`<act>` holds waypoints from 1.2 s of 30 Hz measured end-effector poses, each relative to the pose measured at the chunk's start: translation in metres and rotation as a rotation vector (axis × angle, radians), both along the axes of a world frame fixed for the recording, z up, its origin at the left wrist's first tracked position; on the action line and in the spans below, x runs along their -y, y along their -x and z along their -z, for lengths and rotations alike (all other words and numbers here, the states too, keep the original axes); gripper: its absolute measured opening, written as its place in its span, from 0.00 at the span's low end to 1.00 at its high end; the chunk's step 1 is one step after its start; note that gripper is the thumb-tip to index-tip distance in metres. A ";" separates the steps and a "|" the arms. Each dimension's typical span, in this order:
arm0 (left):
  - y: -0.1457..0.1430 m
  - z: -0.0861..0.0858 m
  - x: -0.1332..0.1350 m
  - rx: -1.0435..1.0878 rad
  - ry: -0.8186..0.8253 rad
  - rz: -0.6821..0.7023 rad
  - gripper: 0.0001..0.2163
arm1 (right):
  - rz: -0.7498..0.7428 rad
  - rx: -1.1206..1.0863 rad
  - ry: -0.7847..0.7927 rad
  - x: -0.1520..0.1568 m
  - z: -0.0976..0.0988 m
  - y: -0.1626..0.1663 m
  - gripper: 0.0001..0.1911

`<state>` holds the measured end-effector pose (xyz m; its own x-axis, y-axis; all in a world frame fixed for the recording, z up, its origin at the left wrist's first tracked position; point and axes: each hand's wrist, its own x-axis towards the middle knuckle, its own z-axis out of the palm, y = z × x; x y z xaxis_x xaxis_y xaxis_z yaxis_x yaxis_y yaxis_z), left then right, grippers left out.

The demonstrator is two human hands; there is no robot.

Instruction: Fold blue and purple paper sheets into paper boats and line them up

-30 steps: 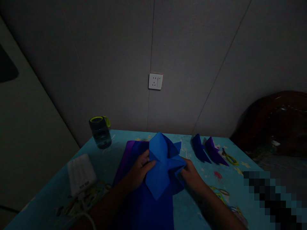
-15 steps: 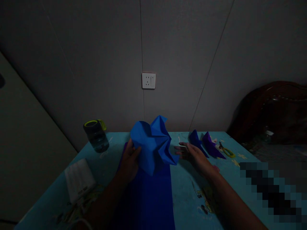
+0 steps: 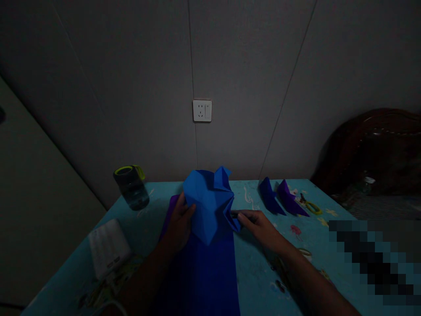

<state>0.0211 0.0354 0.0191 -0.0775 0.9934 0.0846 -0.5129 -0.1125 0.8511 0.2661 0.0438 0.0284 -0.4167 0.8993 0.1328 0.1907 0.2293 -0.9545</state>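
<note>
Holding folded blue paper (image 3: 210,206) | left hand (image 3: 179,224) grips | right hand (image 3: 259,224) touching

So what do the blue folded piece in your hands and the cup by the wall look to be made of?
The blue folded piece, held between the left hand and right hand, looks like matte paper: sharp creases, flat facets, and it holds its shape. The cup seems to be clear plastic or glass with a yellow-green lid; you can see through its body, but the dim light leaves that open.
</note>
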 end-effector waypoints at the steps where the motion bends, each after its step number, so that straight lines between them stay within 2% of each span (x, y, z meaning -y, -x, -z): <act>1: 0.000 -0.001 0.000 0.006 -0.003 0.004 0.32 | 0.013 -0.010 -0.007 0.001 -0.001 0.000 0.20; 5: 0.001 -0.002 0.000 0.002 -0.003 0.015 0.32 | 0.094 0.017 -0.095 0.005 -0.001 0.002 0.19; 8: 0.001 0.000 -0.001 -0.019 -0.004 0.014 0.30 | 0.085 0.094 -0.179 0.005 0.001 0.003 0.12; 10: 0.001 0.000 -0.001 -0.033 -0.008 0.002 0.29 | 0.114 0.101 -0.190 0.002 0.002 0.003 0.12; 14: 0.000 -0.001 -0.001 -0.044 -0.035 -0.018 0.29 | 0.336 -0.147 -0.065 -0.005 0.001 -0.001 0.19; 17: -0.003 -0.001 -0.001 -0.051 -0.034 0.004 0.31 | 0.385 -0.270 0.037 -0.012 0.001 -0.005 0.21; 22: -0.001 0.000 -0.001 -0.083 -0.014 -0.036 0.34 | 0.488 -0.346 0.076 -0.022 0.006 -0.016 0.21; 26: 0.004 0.002 -0.002 -0.120 0.010 -0.002 0.36 | 0.600 -0.392 0.097 -0.027 0.005 -0.026 0.21; 31: 0.001 0.005 -0.003 -0.151 0.019 -0.030 0.36 | 0.706 -0.408 0.051 -0.026 0.003 -0.028 0.19; 36: 0.000 0.004 -0.002 -0.097 0.098 -0.015 0.32 | 0.696 -0.465 0.104 -0.027 0.012 -0.024 0.18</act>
<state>0.0211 0.0373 0.0149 -0.0887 0.9960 -0.0050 -0.4263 -0.0334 0.9040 0.2899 0.0708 0.0166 0.3138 0.9478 0.0566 -0.1619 0.1121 -0.9804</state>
